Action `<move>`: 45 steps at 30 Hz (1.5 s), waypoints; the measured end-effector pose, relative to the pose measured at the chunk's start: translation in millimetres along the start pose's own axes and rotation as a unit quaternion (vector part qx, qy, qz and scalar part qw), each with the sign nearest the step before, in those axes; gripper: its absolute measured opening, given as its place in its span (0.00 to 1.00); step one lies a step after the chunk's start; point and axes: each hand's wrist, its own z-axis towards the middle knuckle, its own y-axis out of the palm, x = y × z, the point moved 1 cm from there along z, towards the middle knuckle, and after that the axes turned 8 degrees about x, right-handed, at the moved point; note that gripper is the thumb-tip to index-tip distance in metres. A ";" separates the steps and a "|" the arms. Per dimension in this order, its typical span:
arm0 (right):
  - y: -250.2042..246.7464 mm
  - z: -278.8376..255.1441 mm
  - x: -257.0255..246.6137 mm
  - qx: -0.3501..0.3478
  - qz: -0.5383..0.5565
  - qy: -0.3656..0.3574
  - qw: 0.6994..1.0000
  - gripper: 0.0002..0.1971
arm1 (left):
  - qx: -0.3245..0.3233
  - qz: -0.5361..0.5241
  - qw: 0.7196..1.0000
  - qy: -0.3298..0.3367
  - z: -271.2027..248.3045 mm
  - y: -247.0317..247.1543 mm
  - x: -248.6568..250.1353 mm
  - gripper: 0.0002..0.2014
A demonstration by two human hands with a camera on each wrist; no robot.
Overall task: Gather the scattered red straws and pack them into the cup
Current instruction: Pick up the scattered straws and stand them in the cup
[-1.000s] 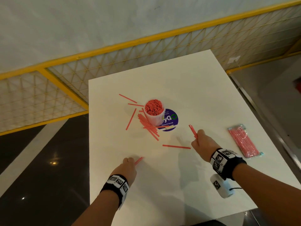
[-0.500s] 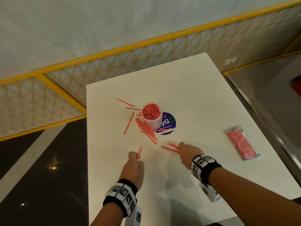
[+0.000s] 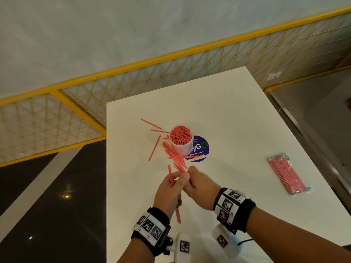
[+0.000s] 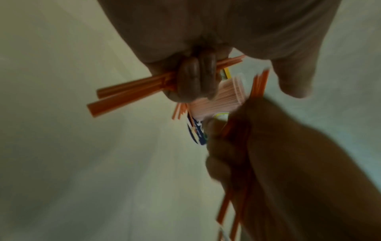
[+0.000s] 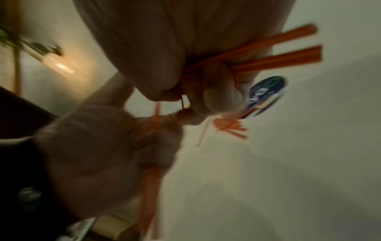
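Observation:
A clear cup [image 3: 180, 142] packed with red straws stands mid-table. Several loose straws [image 3: 154, 148] lie to its left and in front of it. My left hand [image 3: 177, 180] is raised just in front of the cup and grips a small bunch of straws [image 3: 170, 175], whose ends stick out above and below the fist. In the left wrist view its fingers [image 4: 195, 78] curl round the bunch [image 4: 132, 91]. My right hand [image 3: 191, 179] meets the left and grips its own few straws [image 5: 278, 53], fingers [image 5: 216, 91] curled round them.
A sealed packet of red straws [image 3: 287, 173] lies near the right edge of the white table [image 3: 228, 120]. A round purple sticker [image 3: 200, 149] sits under the cup. A yellow mesh railing [image 3: 133, 86] runs behind, and dark floor drops off to the left.
Both hands have lifted off the table and come together in front of the cup, each carrying straws. The straw that lay by the right hand is gone from the table.

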 end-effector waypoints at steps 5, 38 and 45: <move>-0.9 -2.7 -20.2 0.028 0.049 -0.014 0.998 0.07 | 0.006 -0.091 0.996 -0.003 -1.5 11.3 11.6 0.21; -81.4 71.1 -76.1 0.080 -0.108 -0.066 0.989 0.06 | 0.032 0.265 0.889 0.372 46.2 23.5 135.5 0.21; -111.0 80.5 -58.7 0.113 -0.073 -0.046 0.990 0.27 | 0.024 0.334 0.884 0.326 80.4 15.4 155.0 0.16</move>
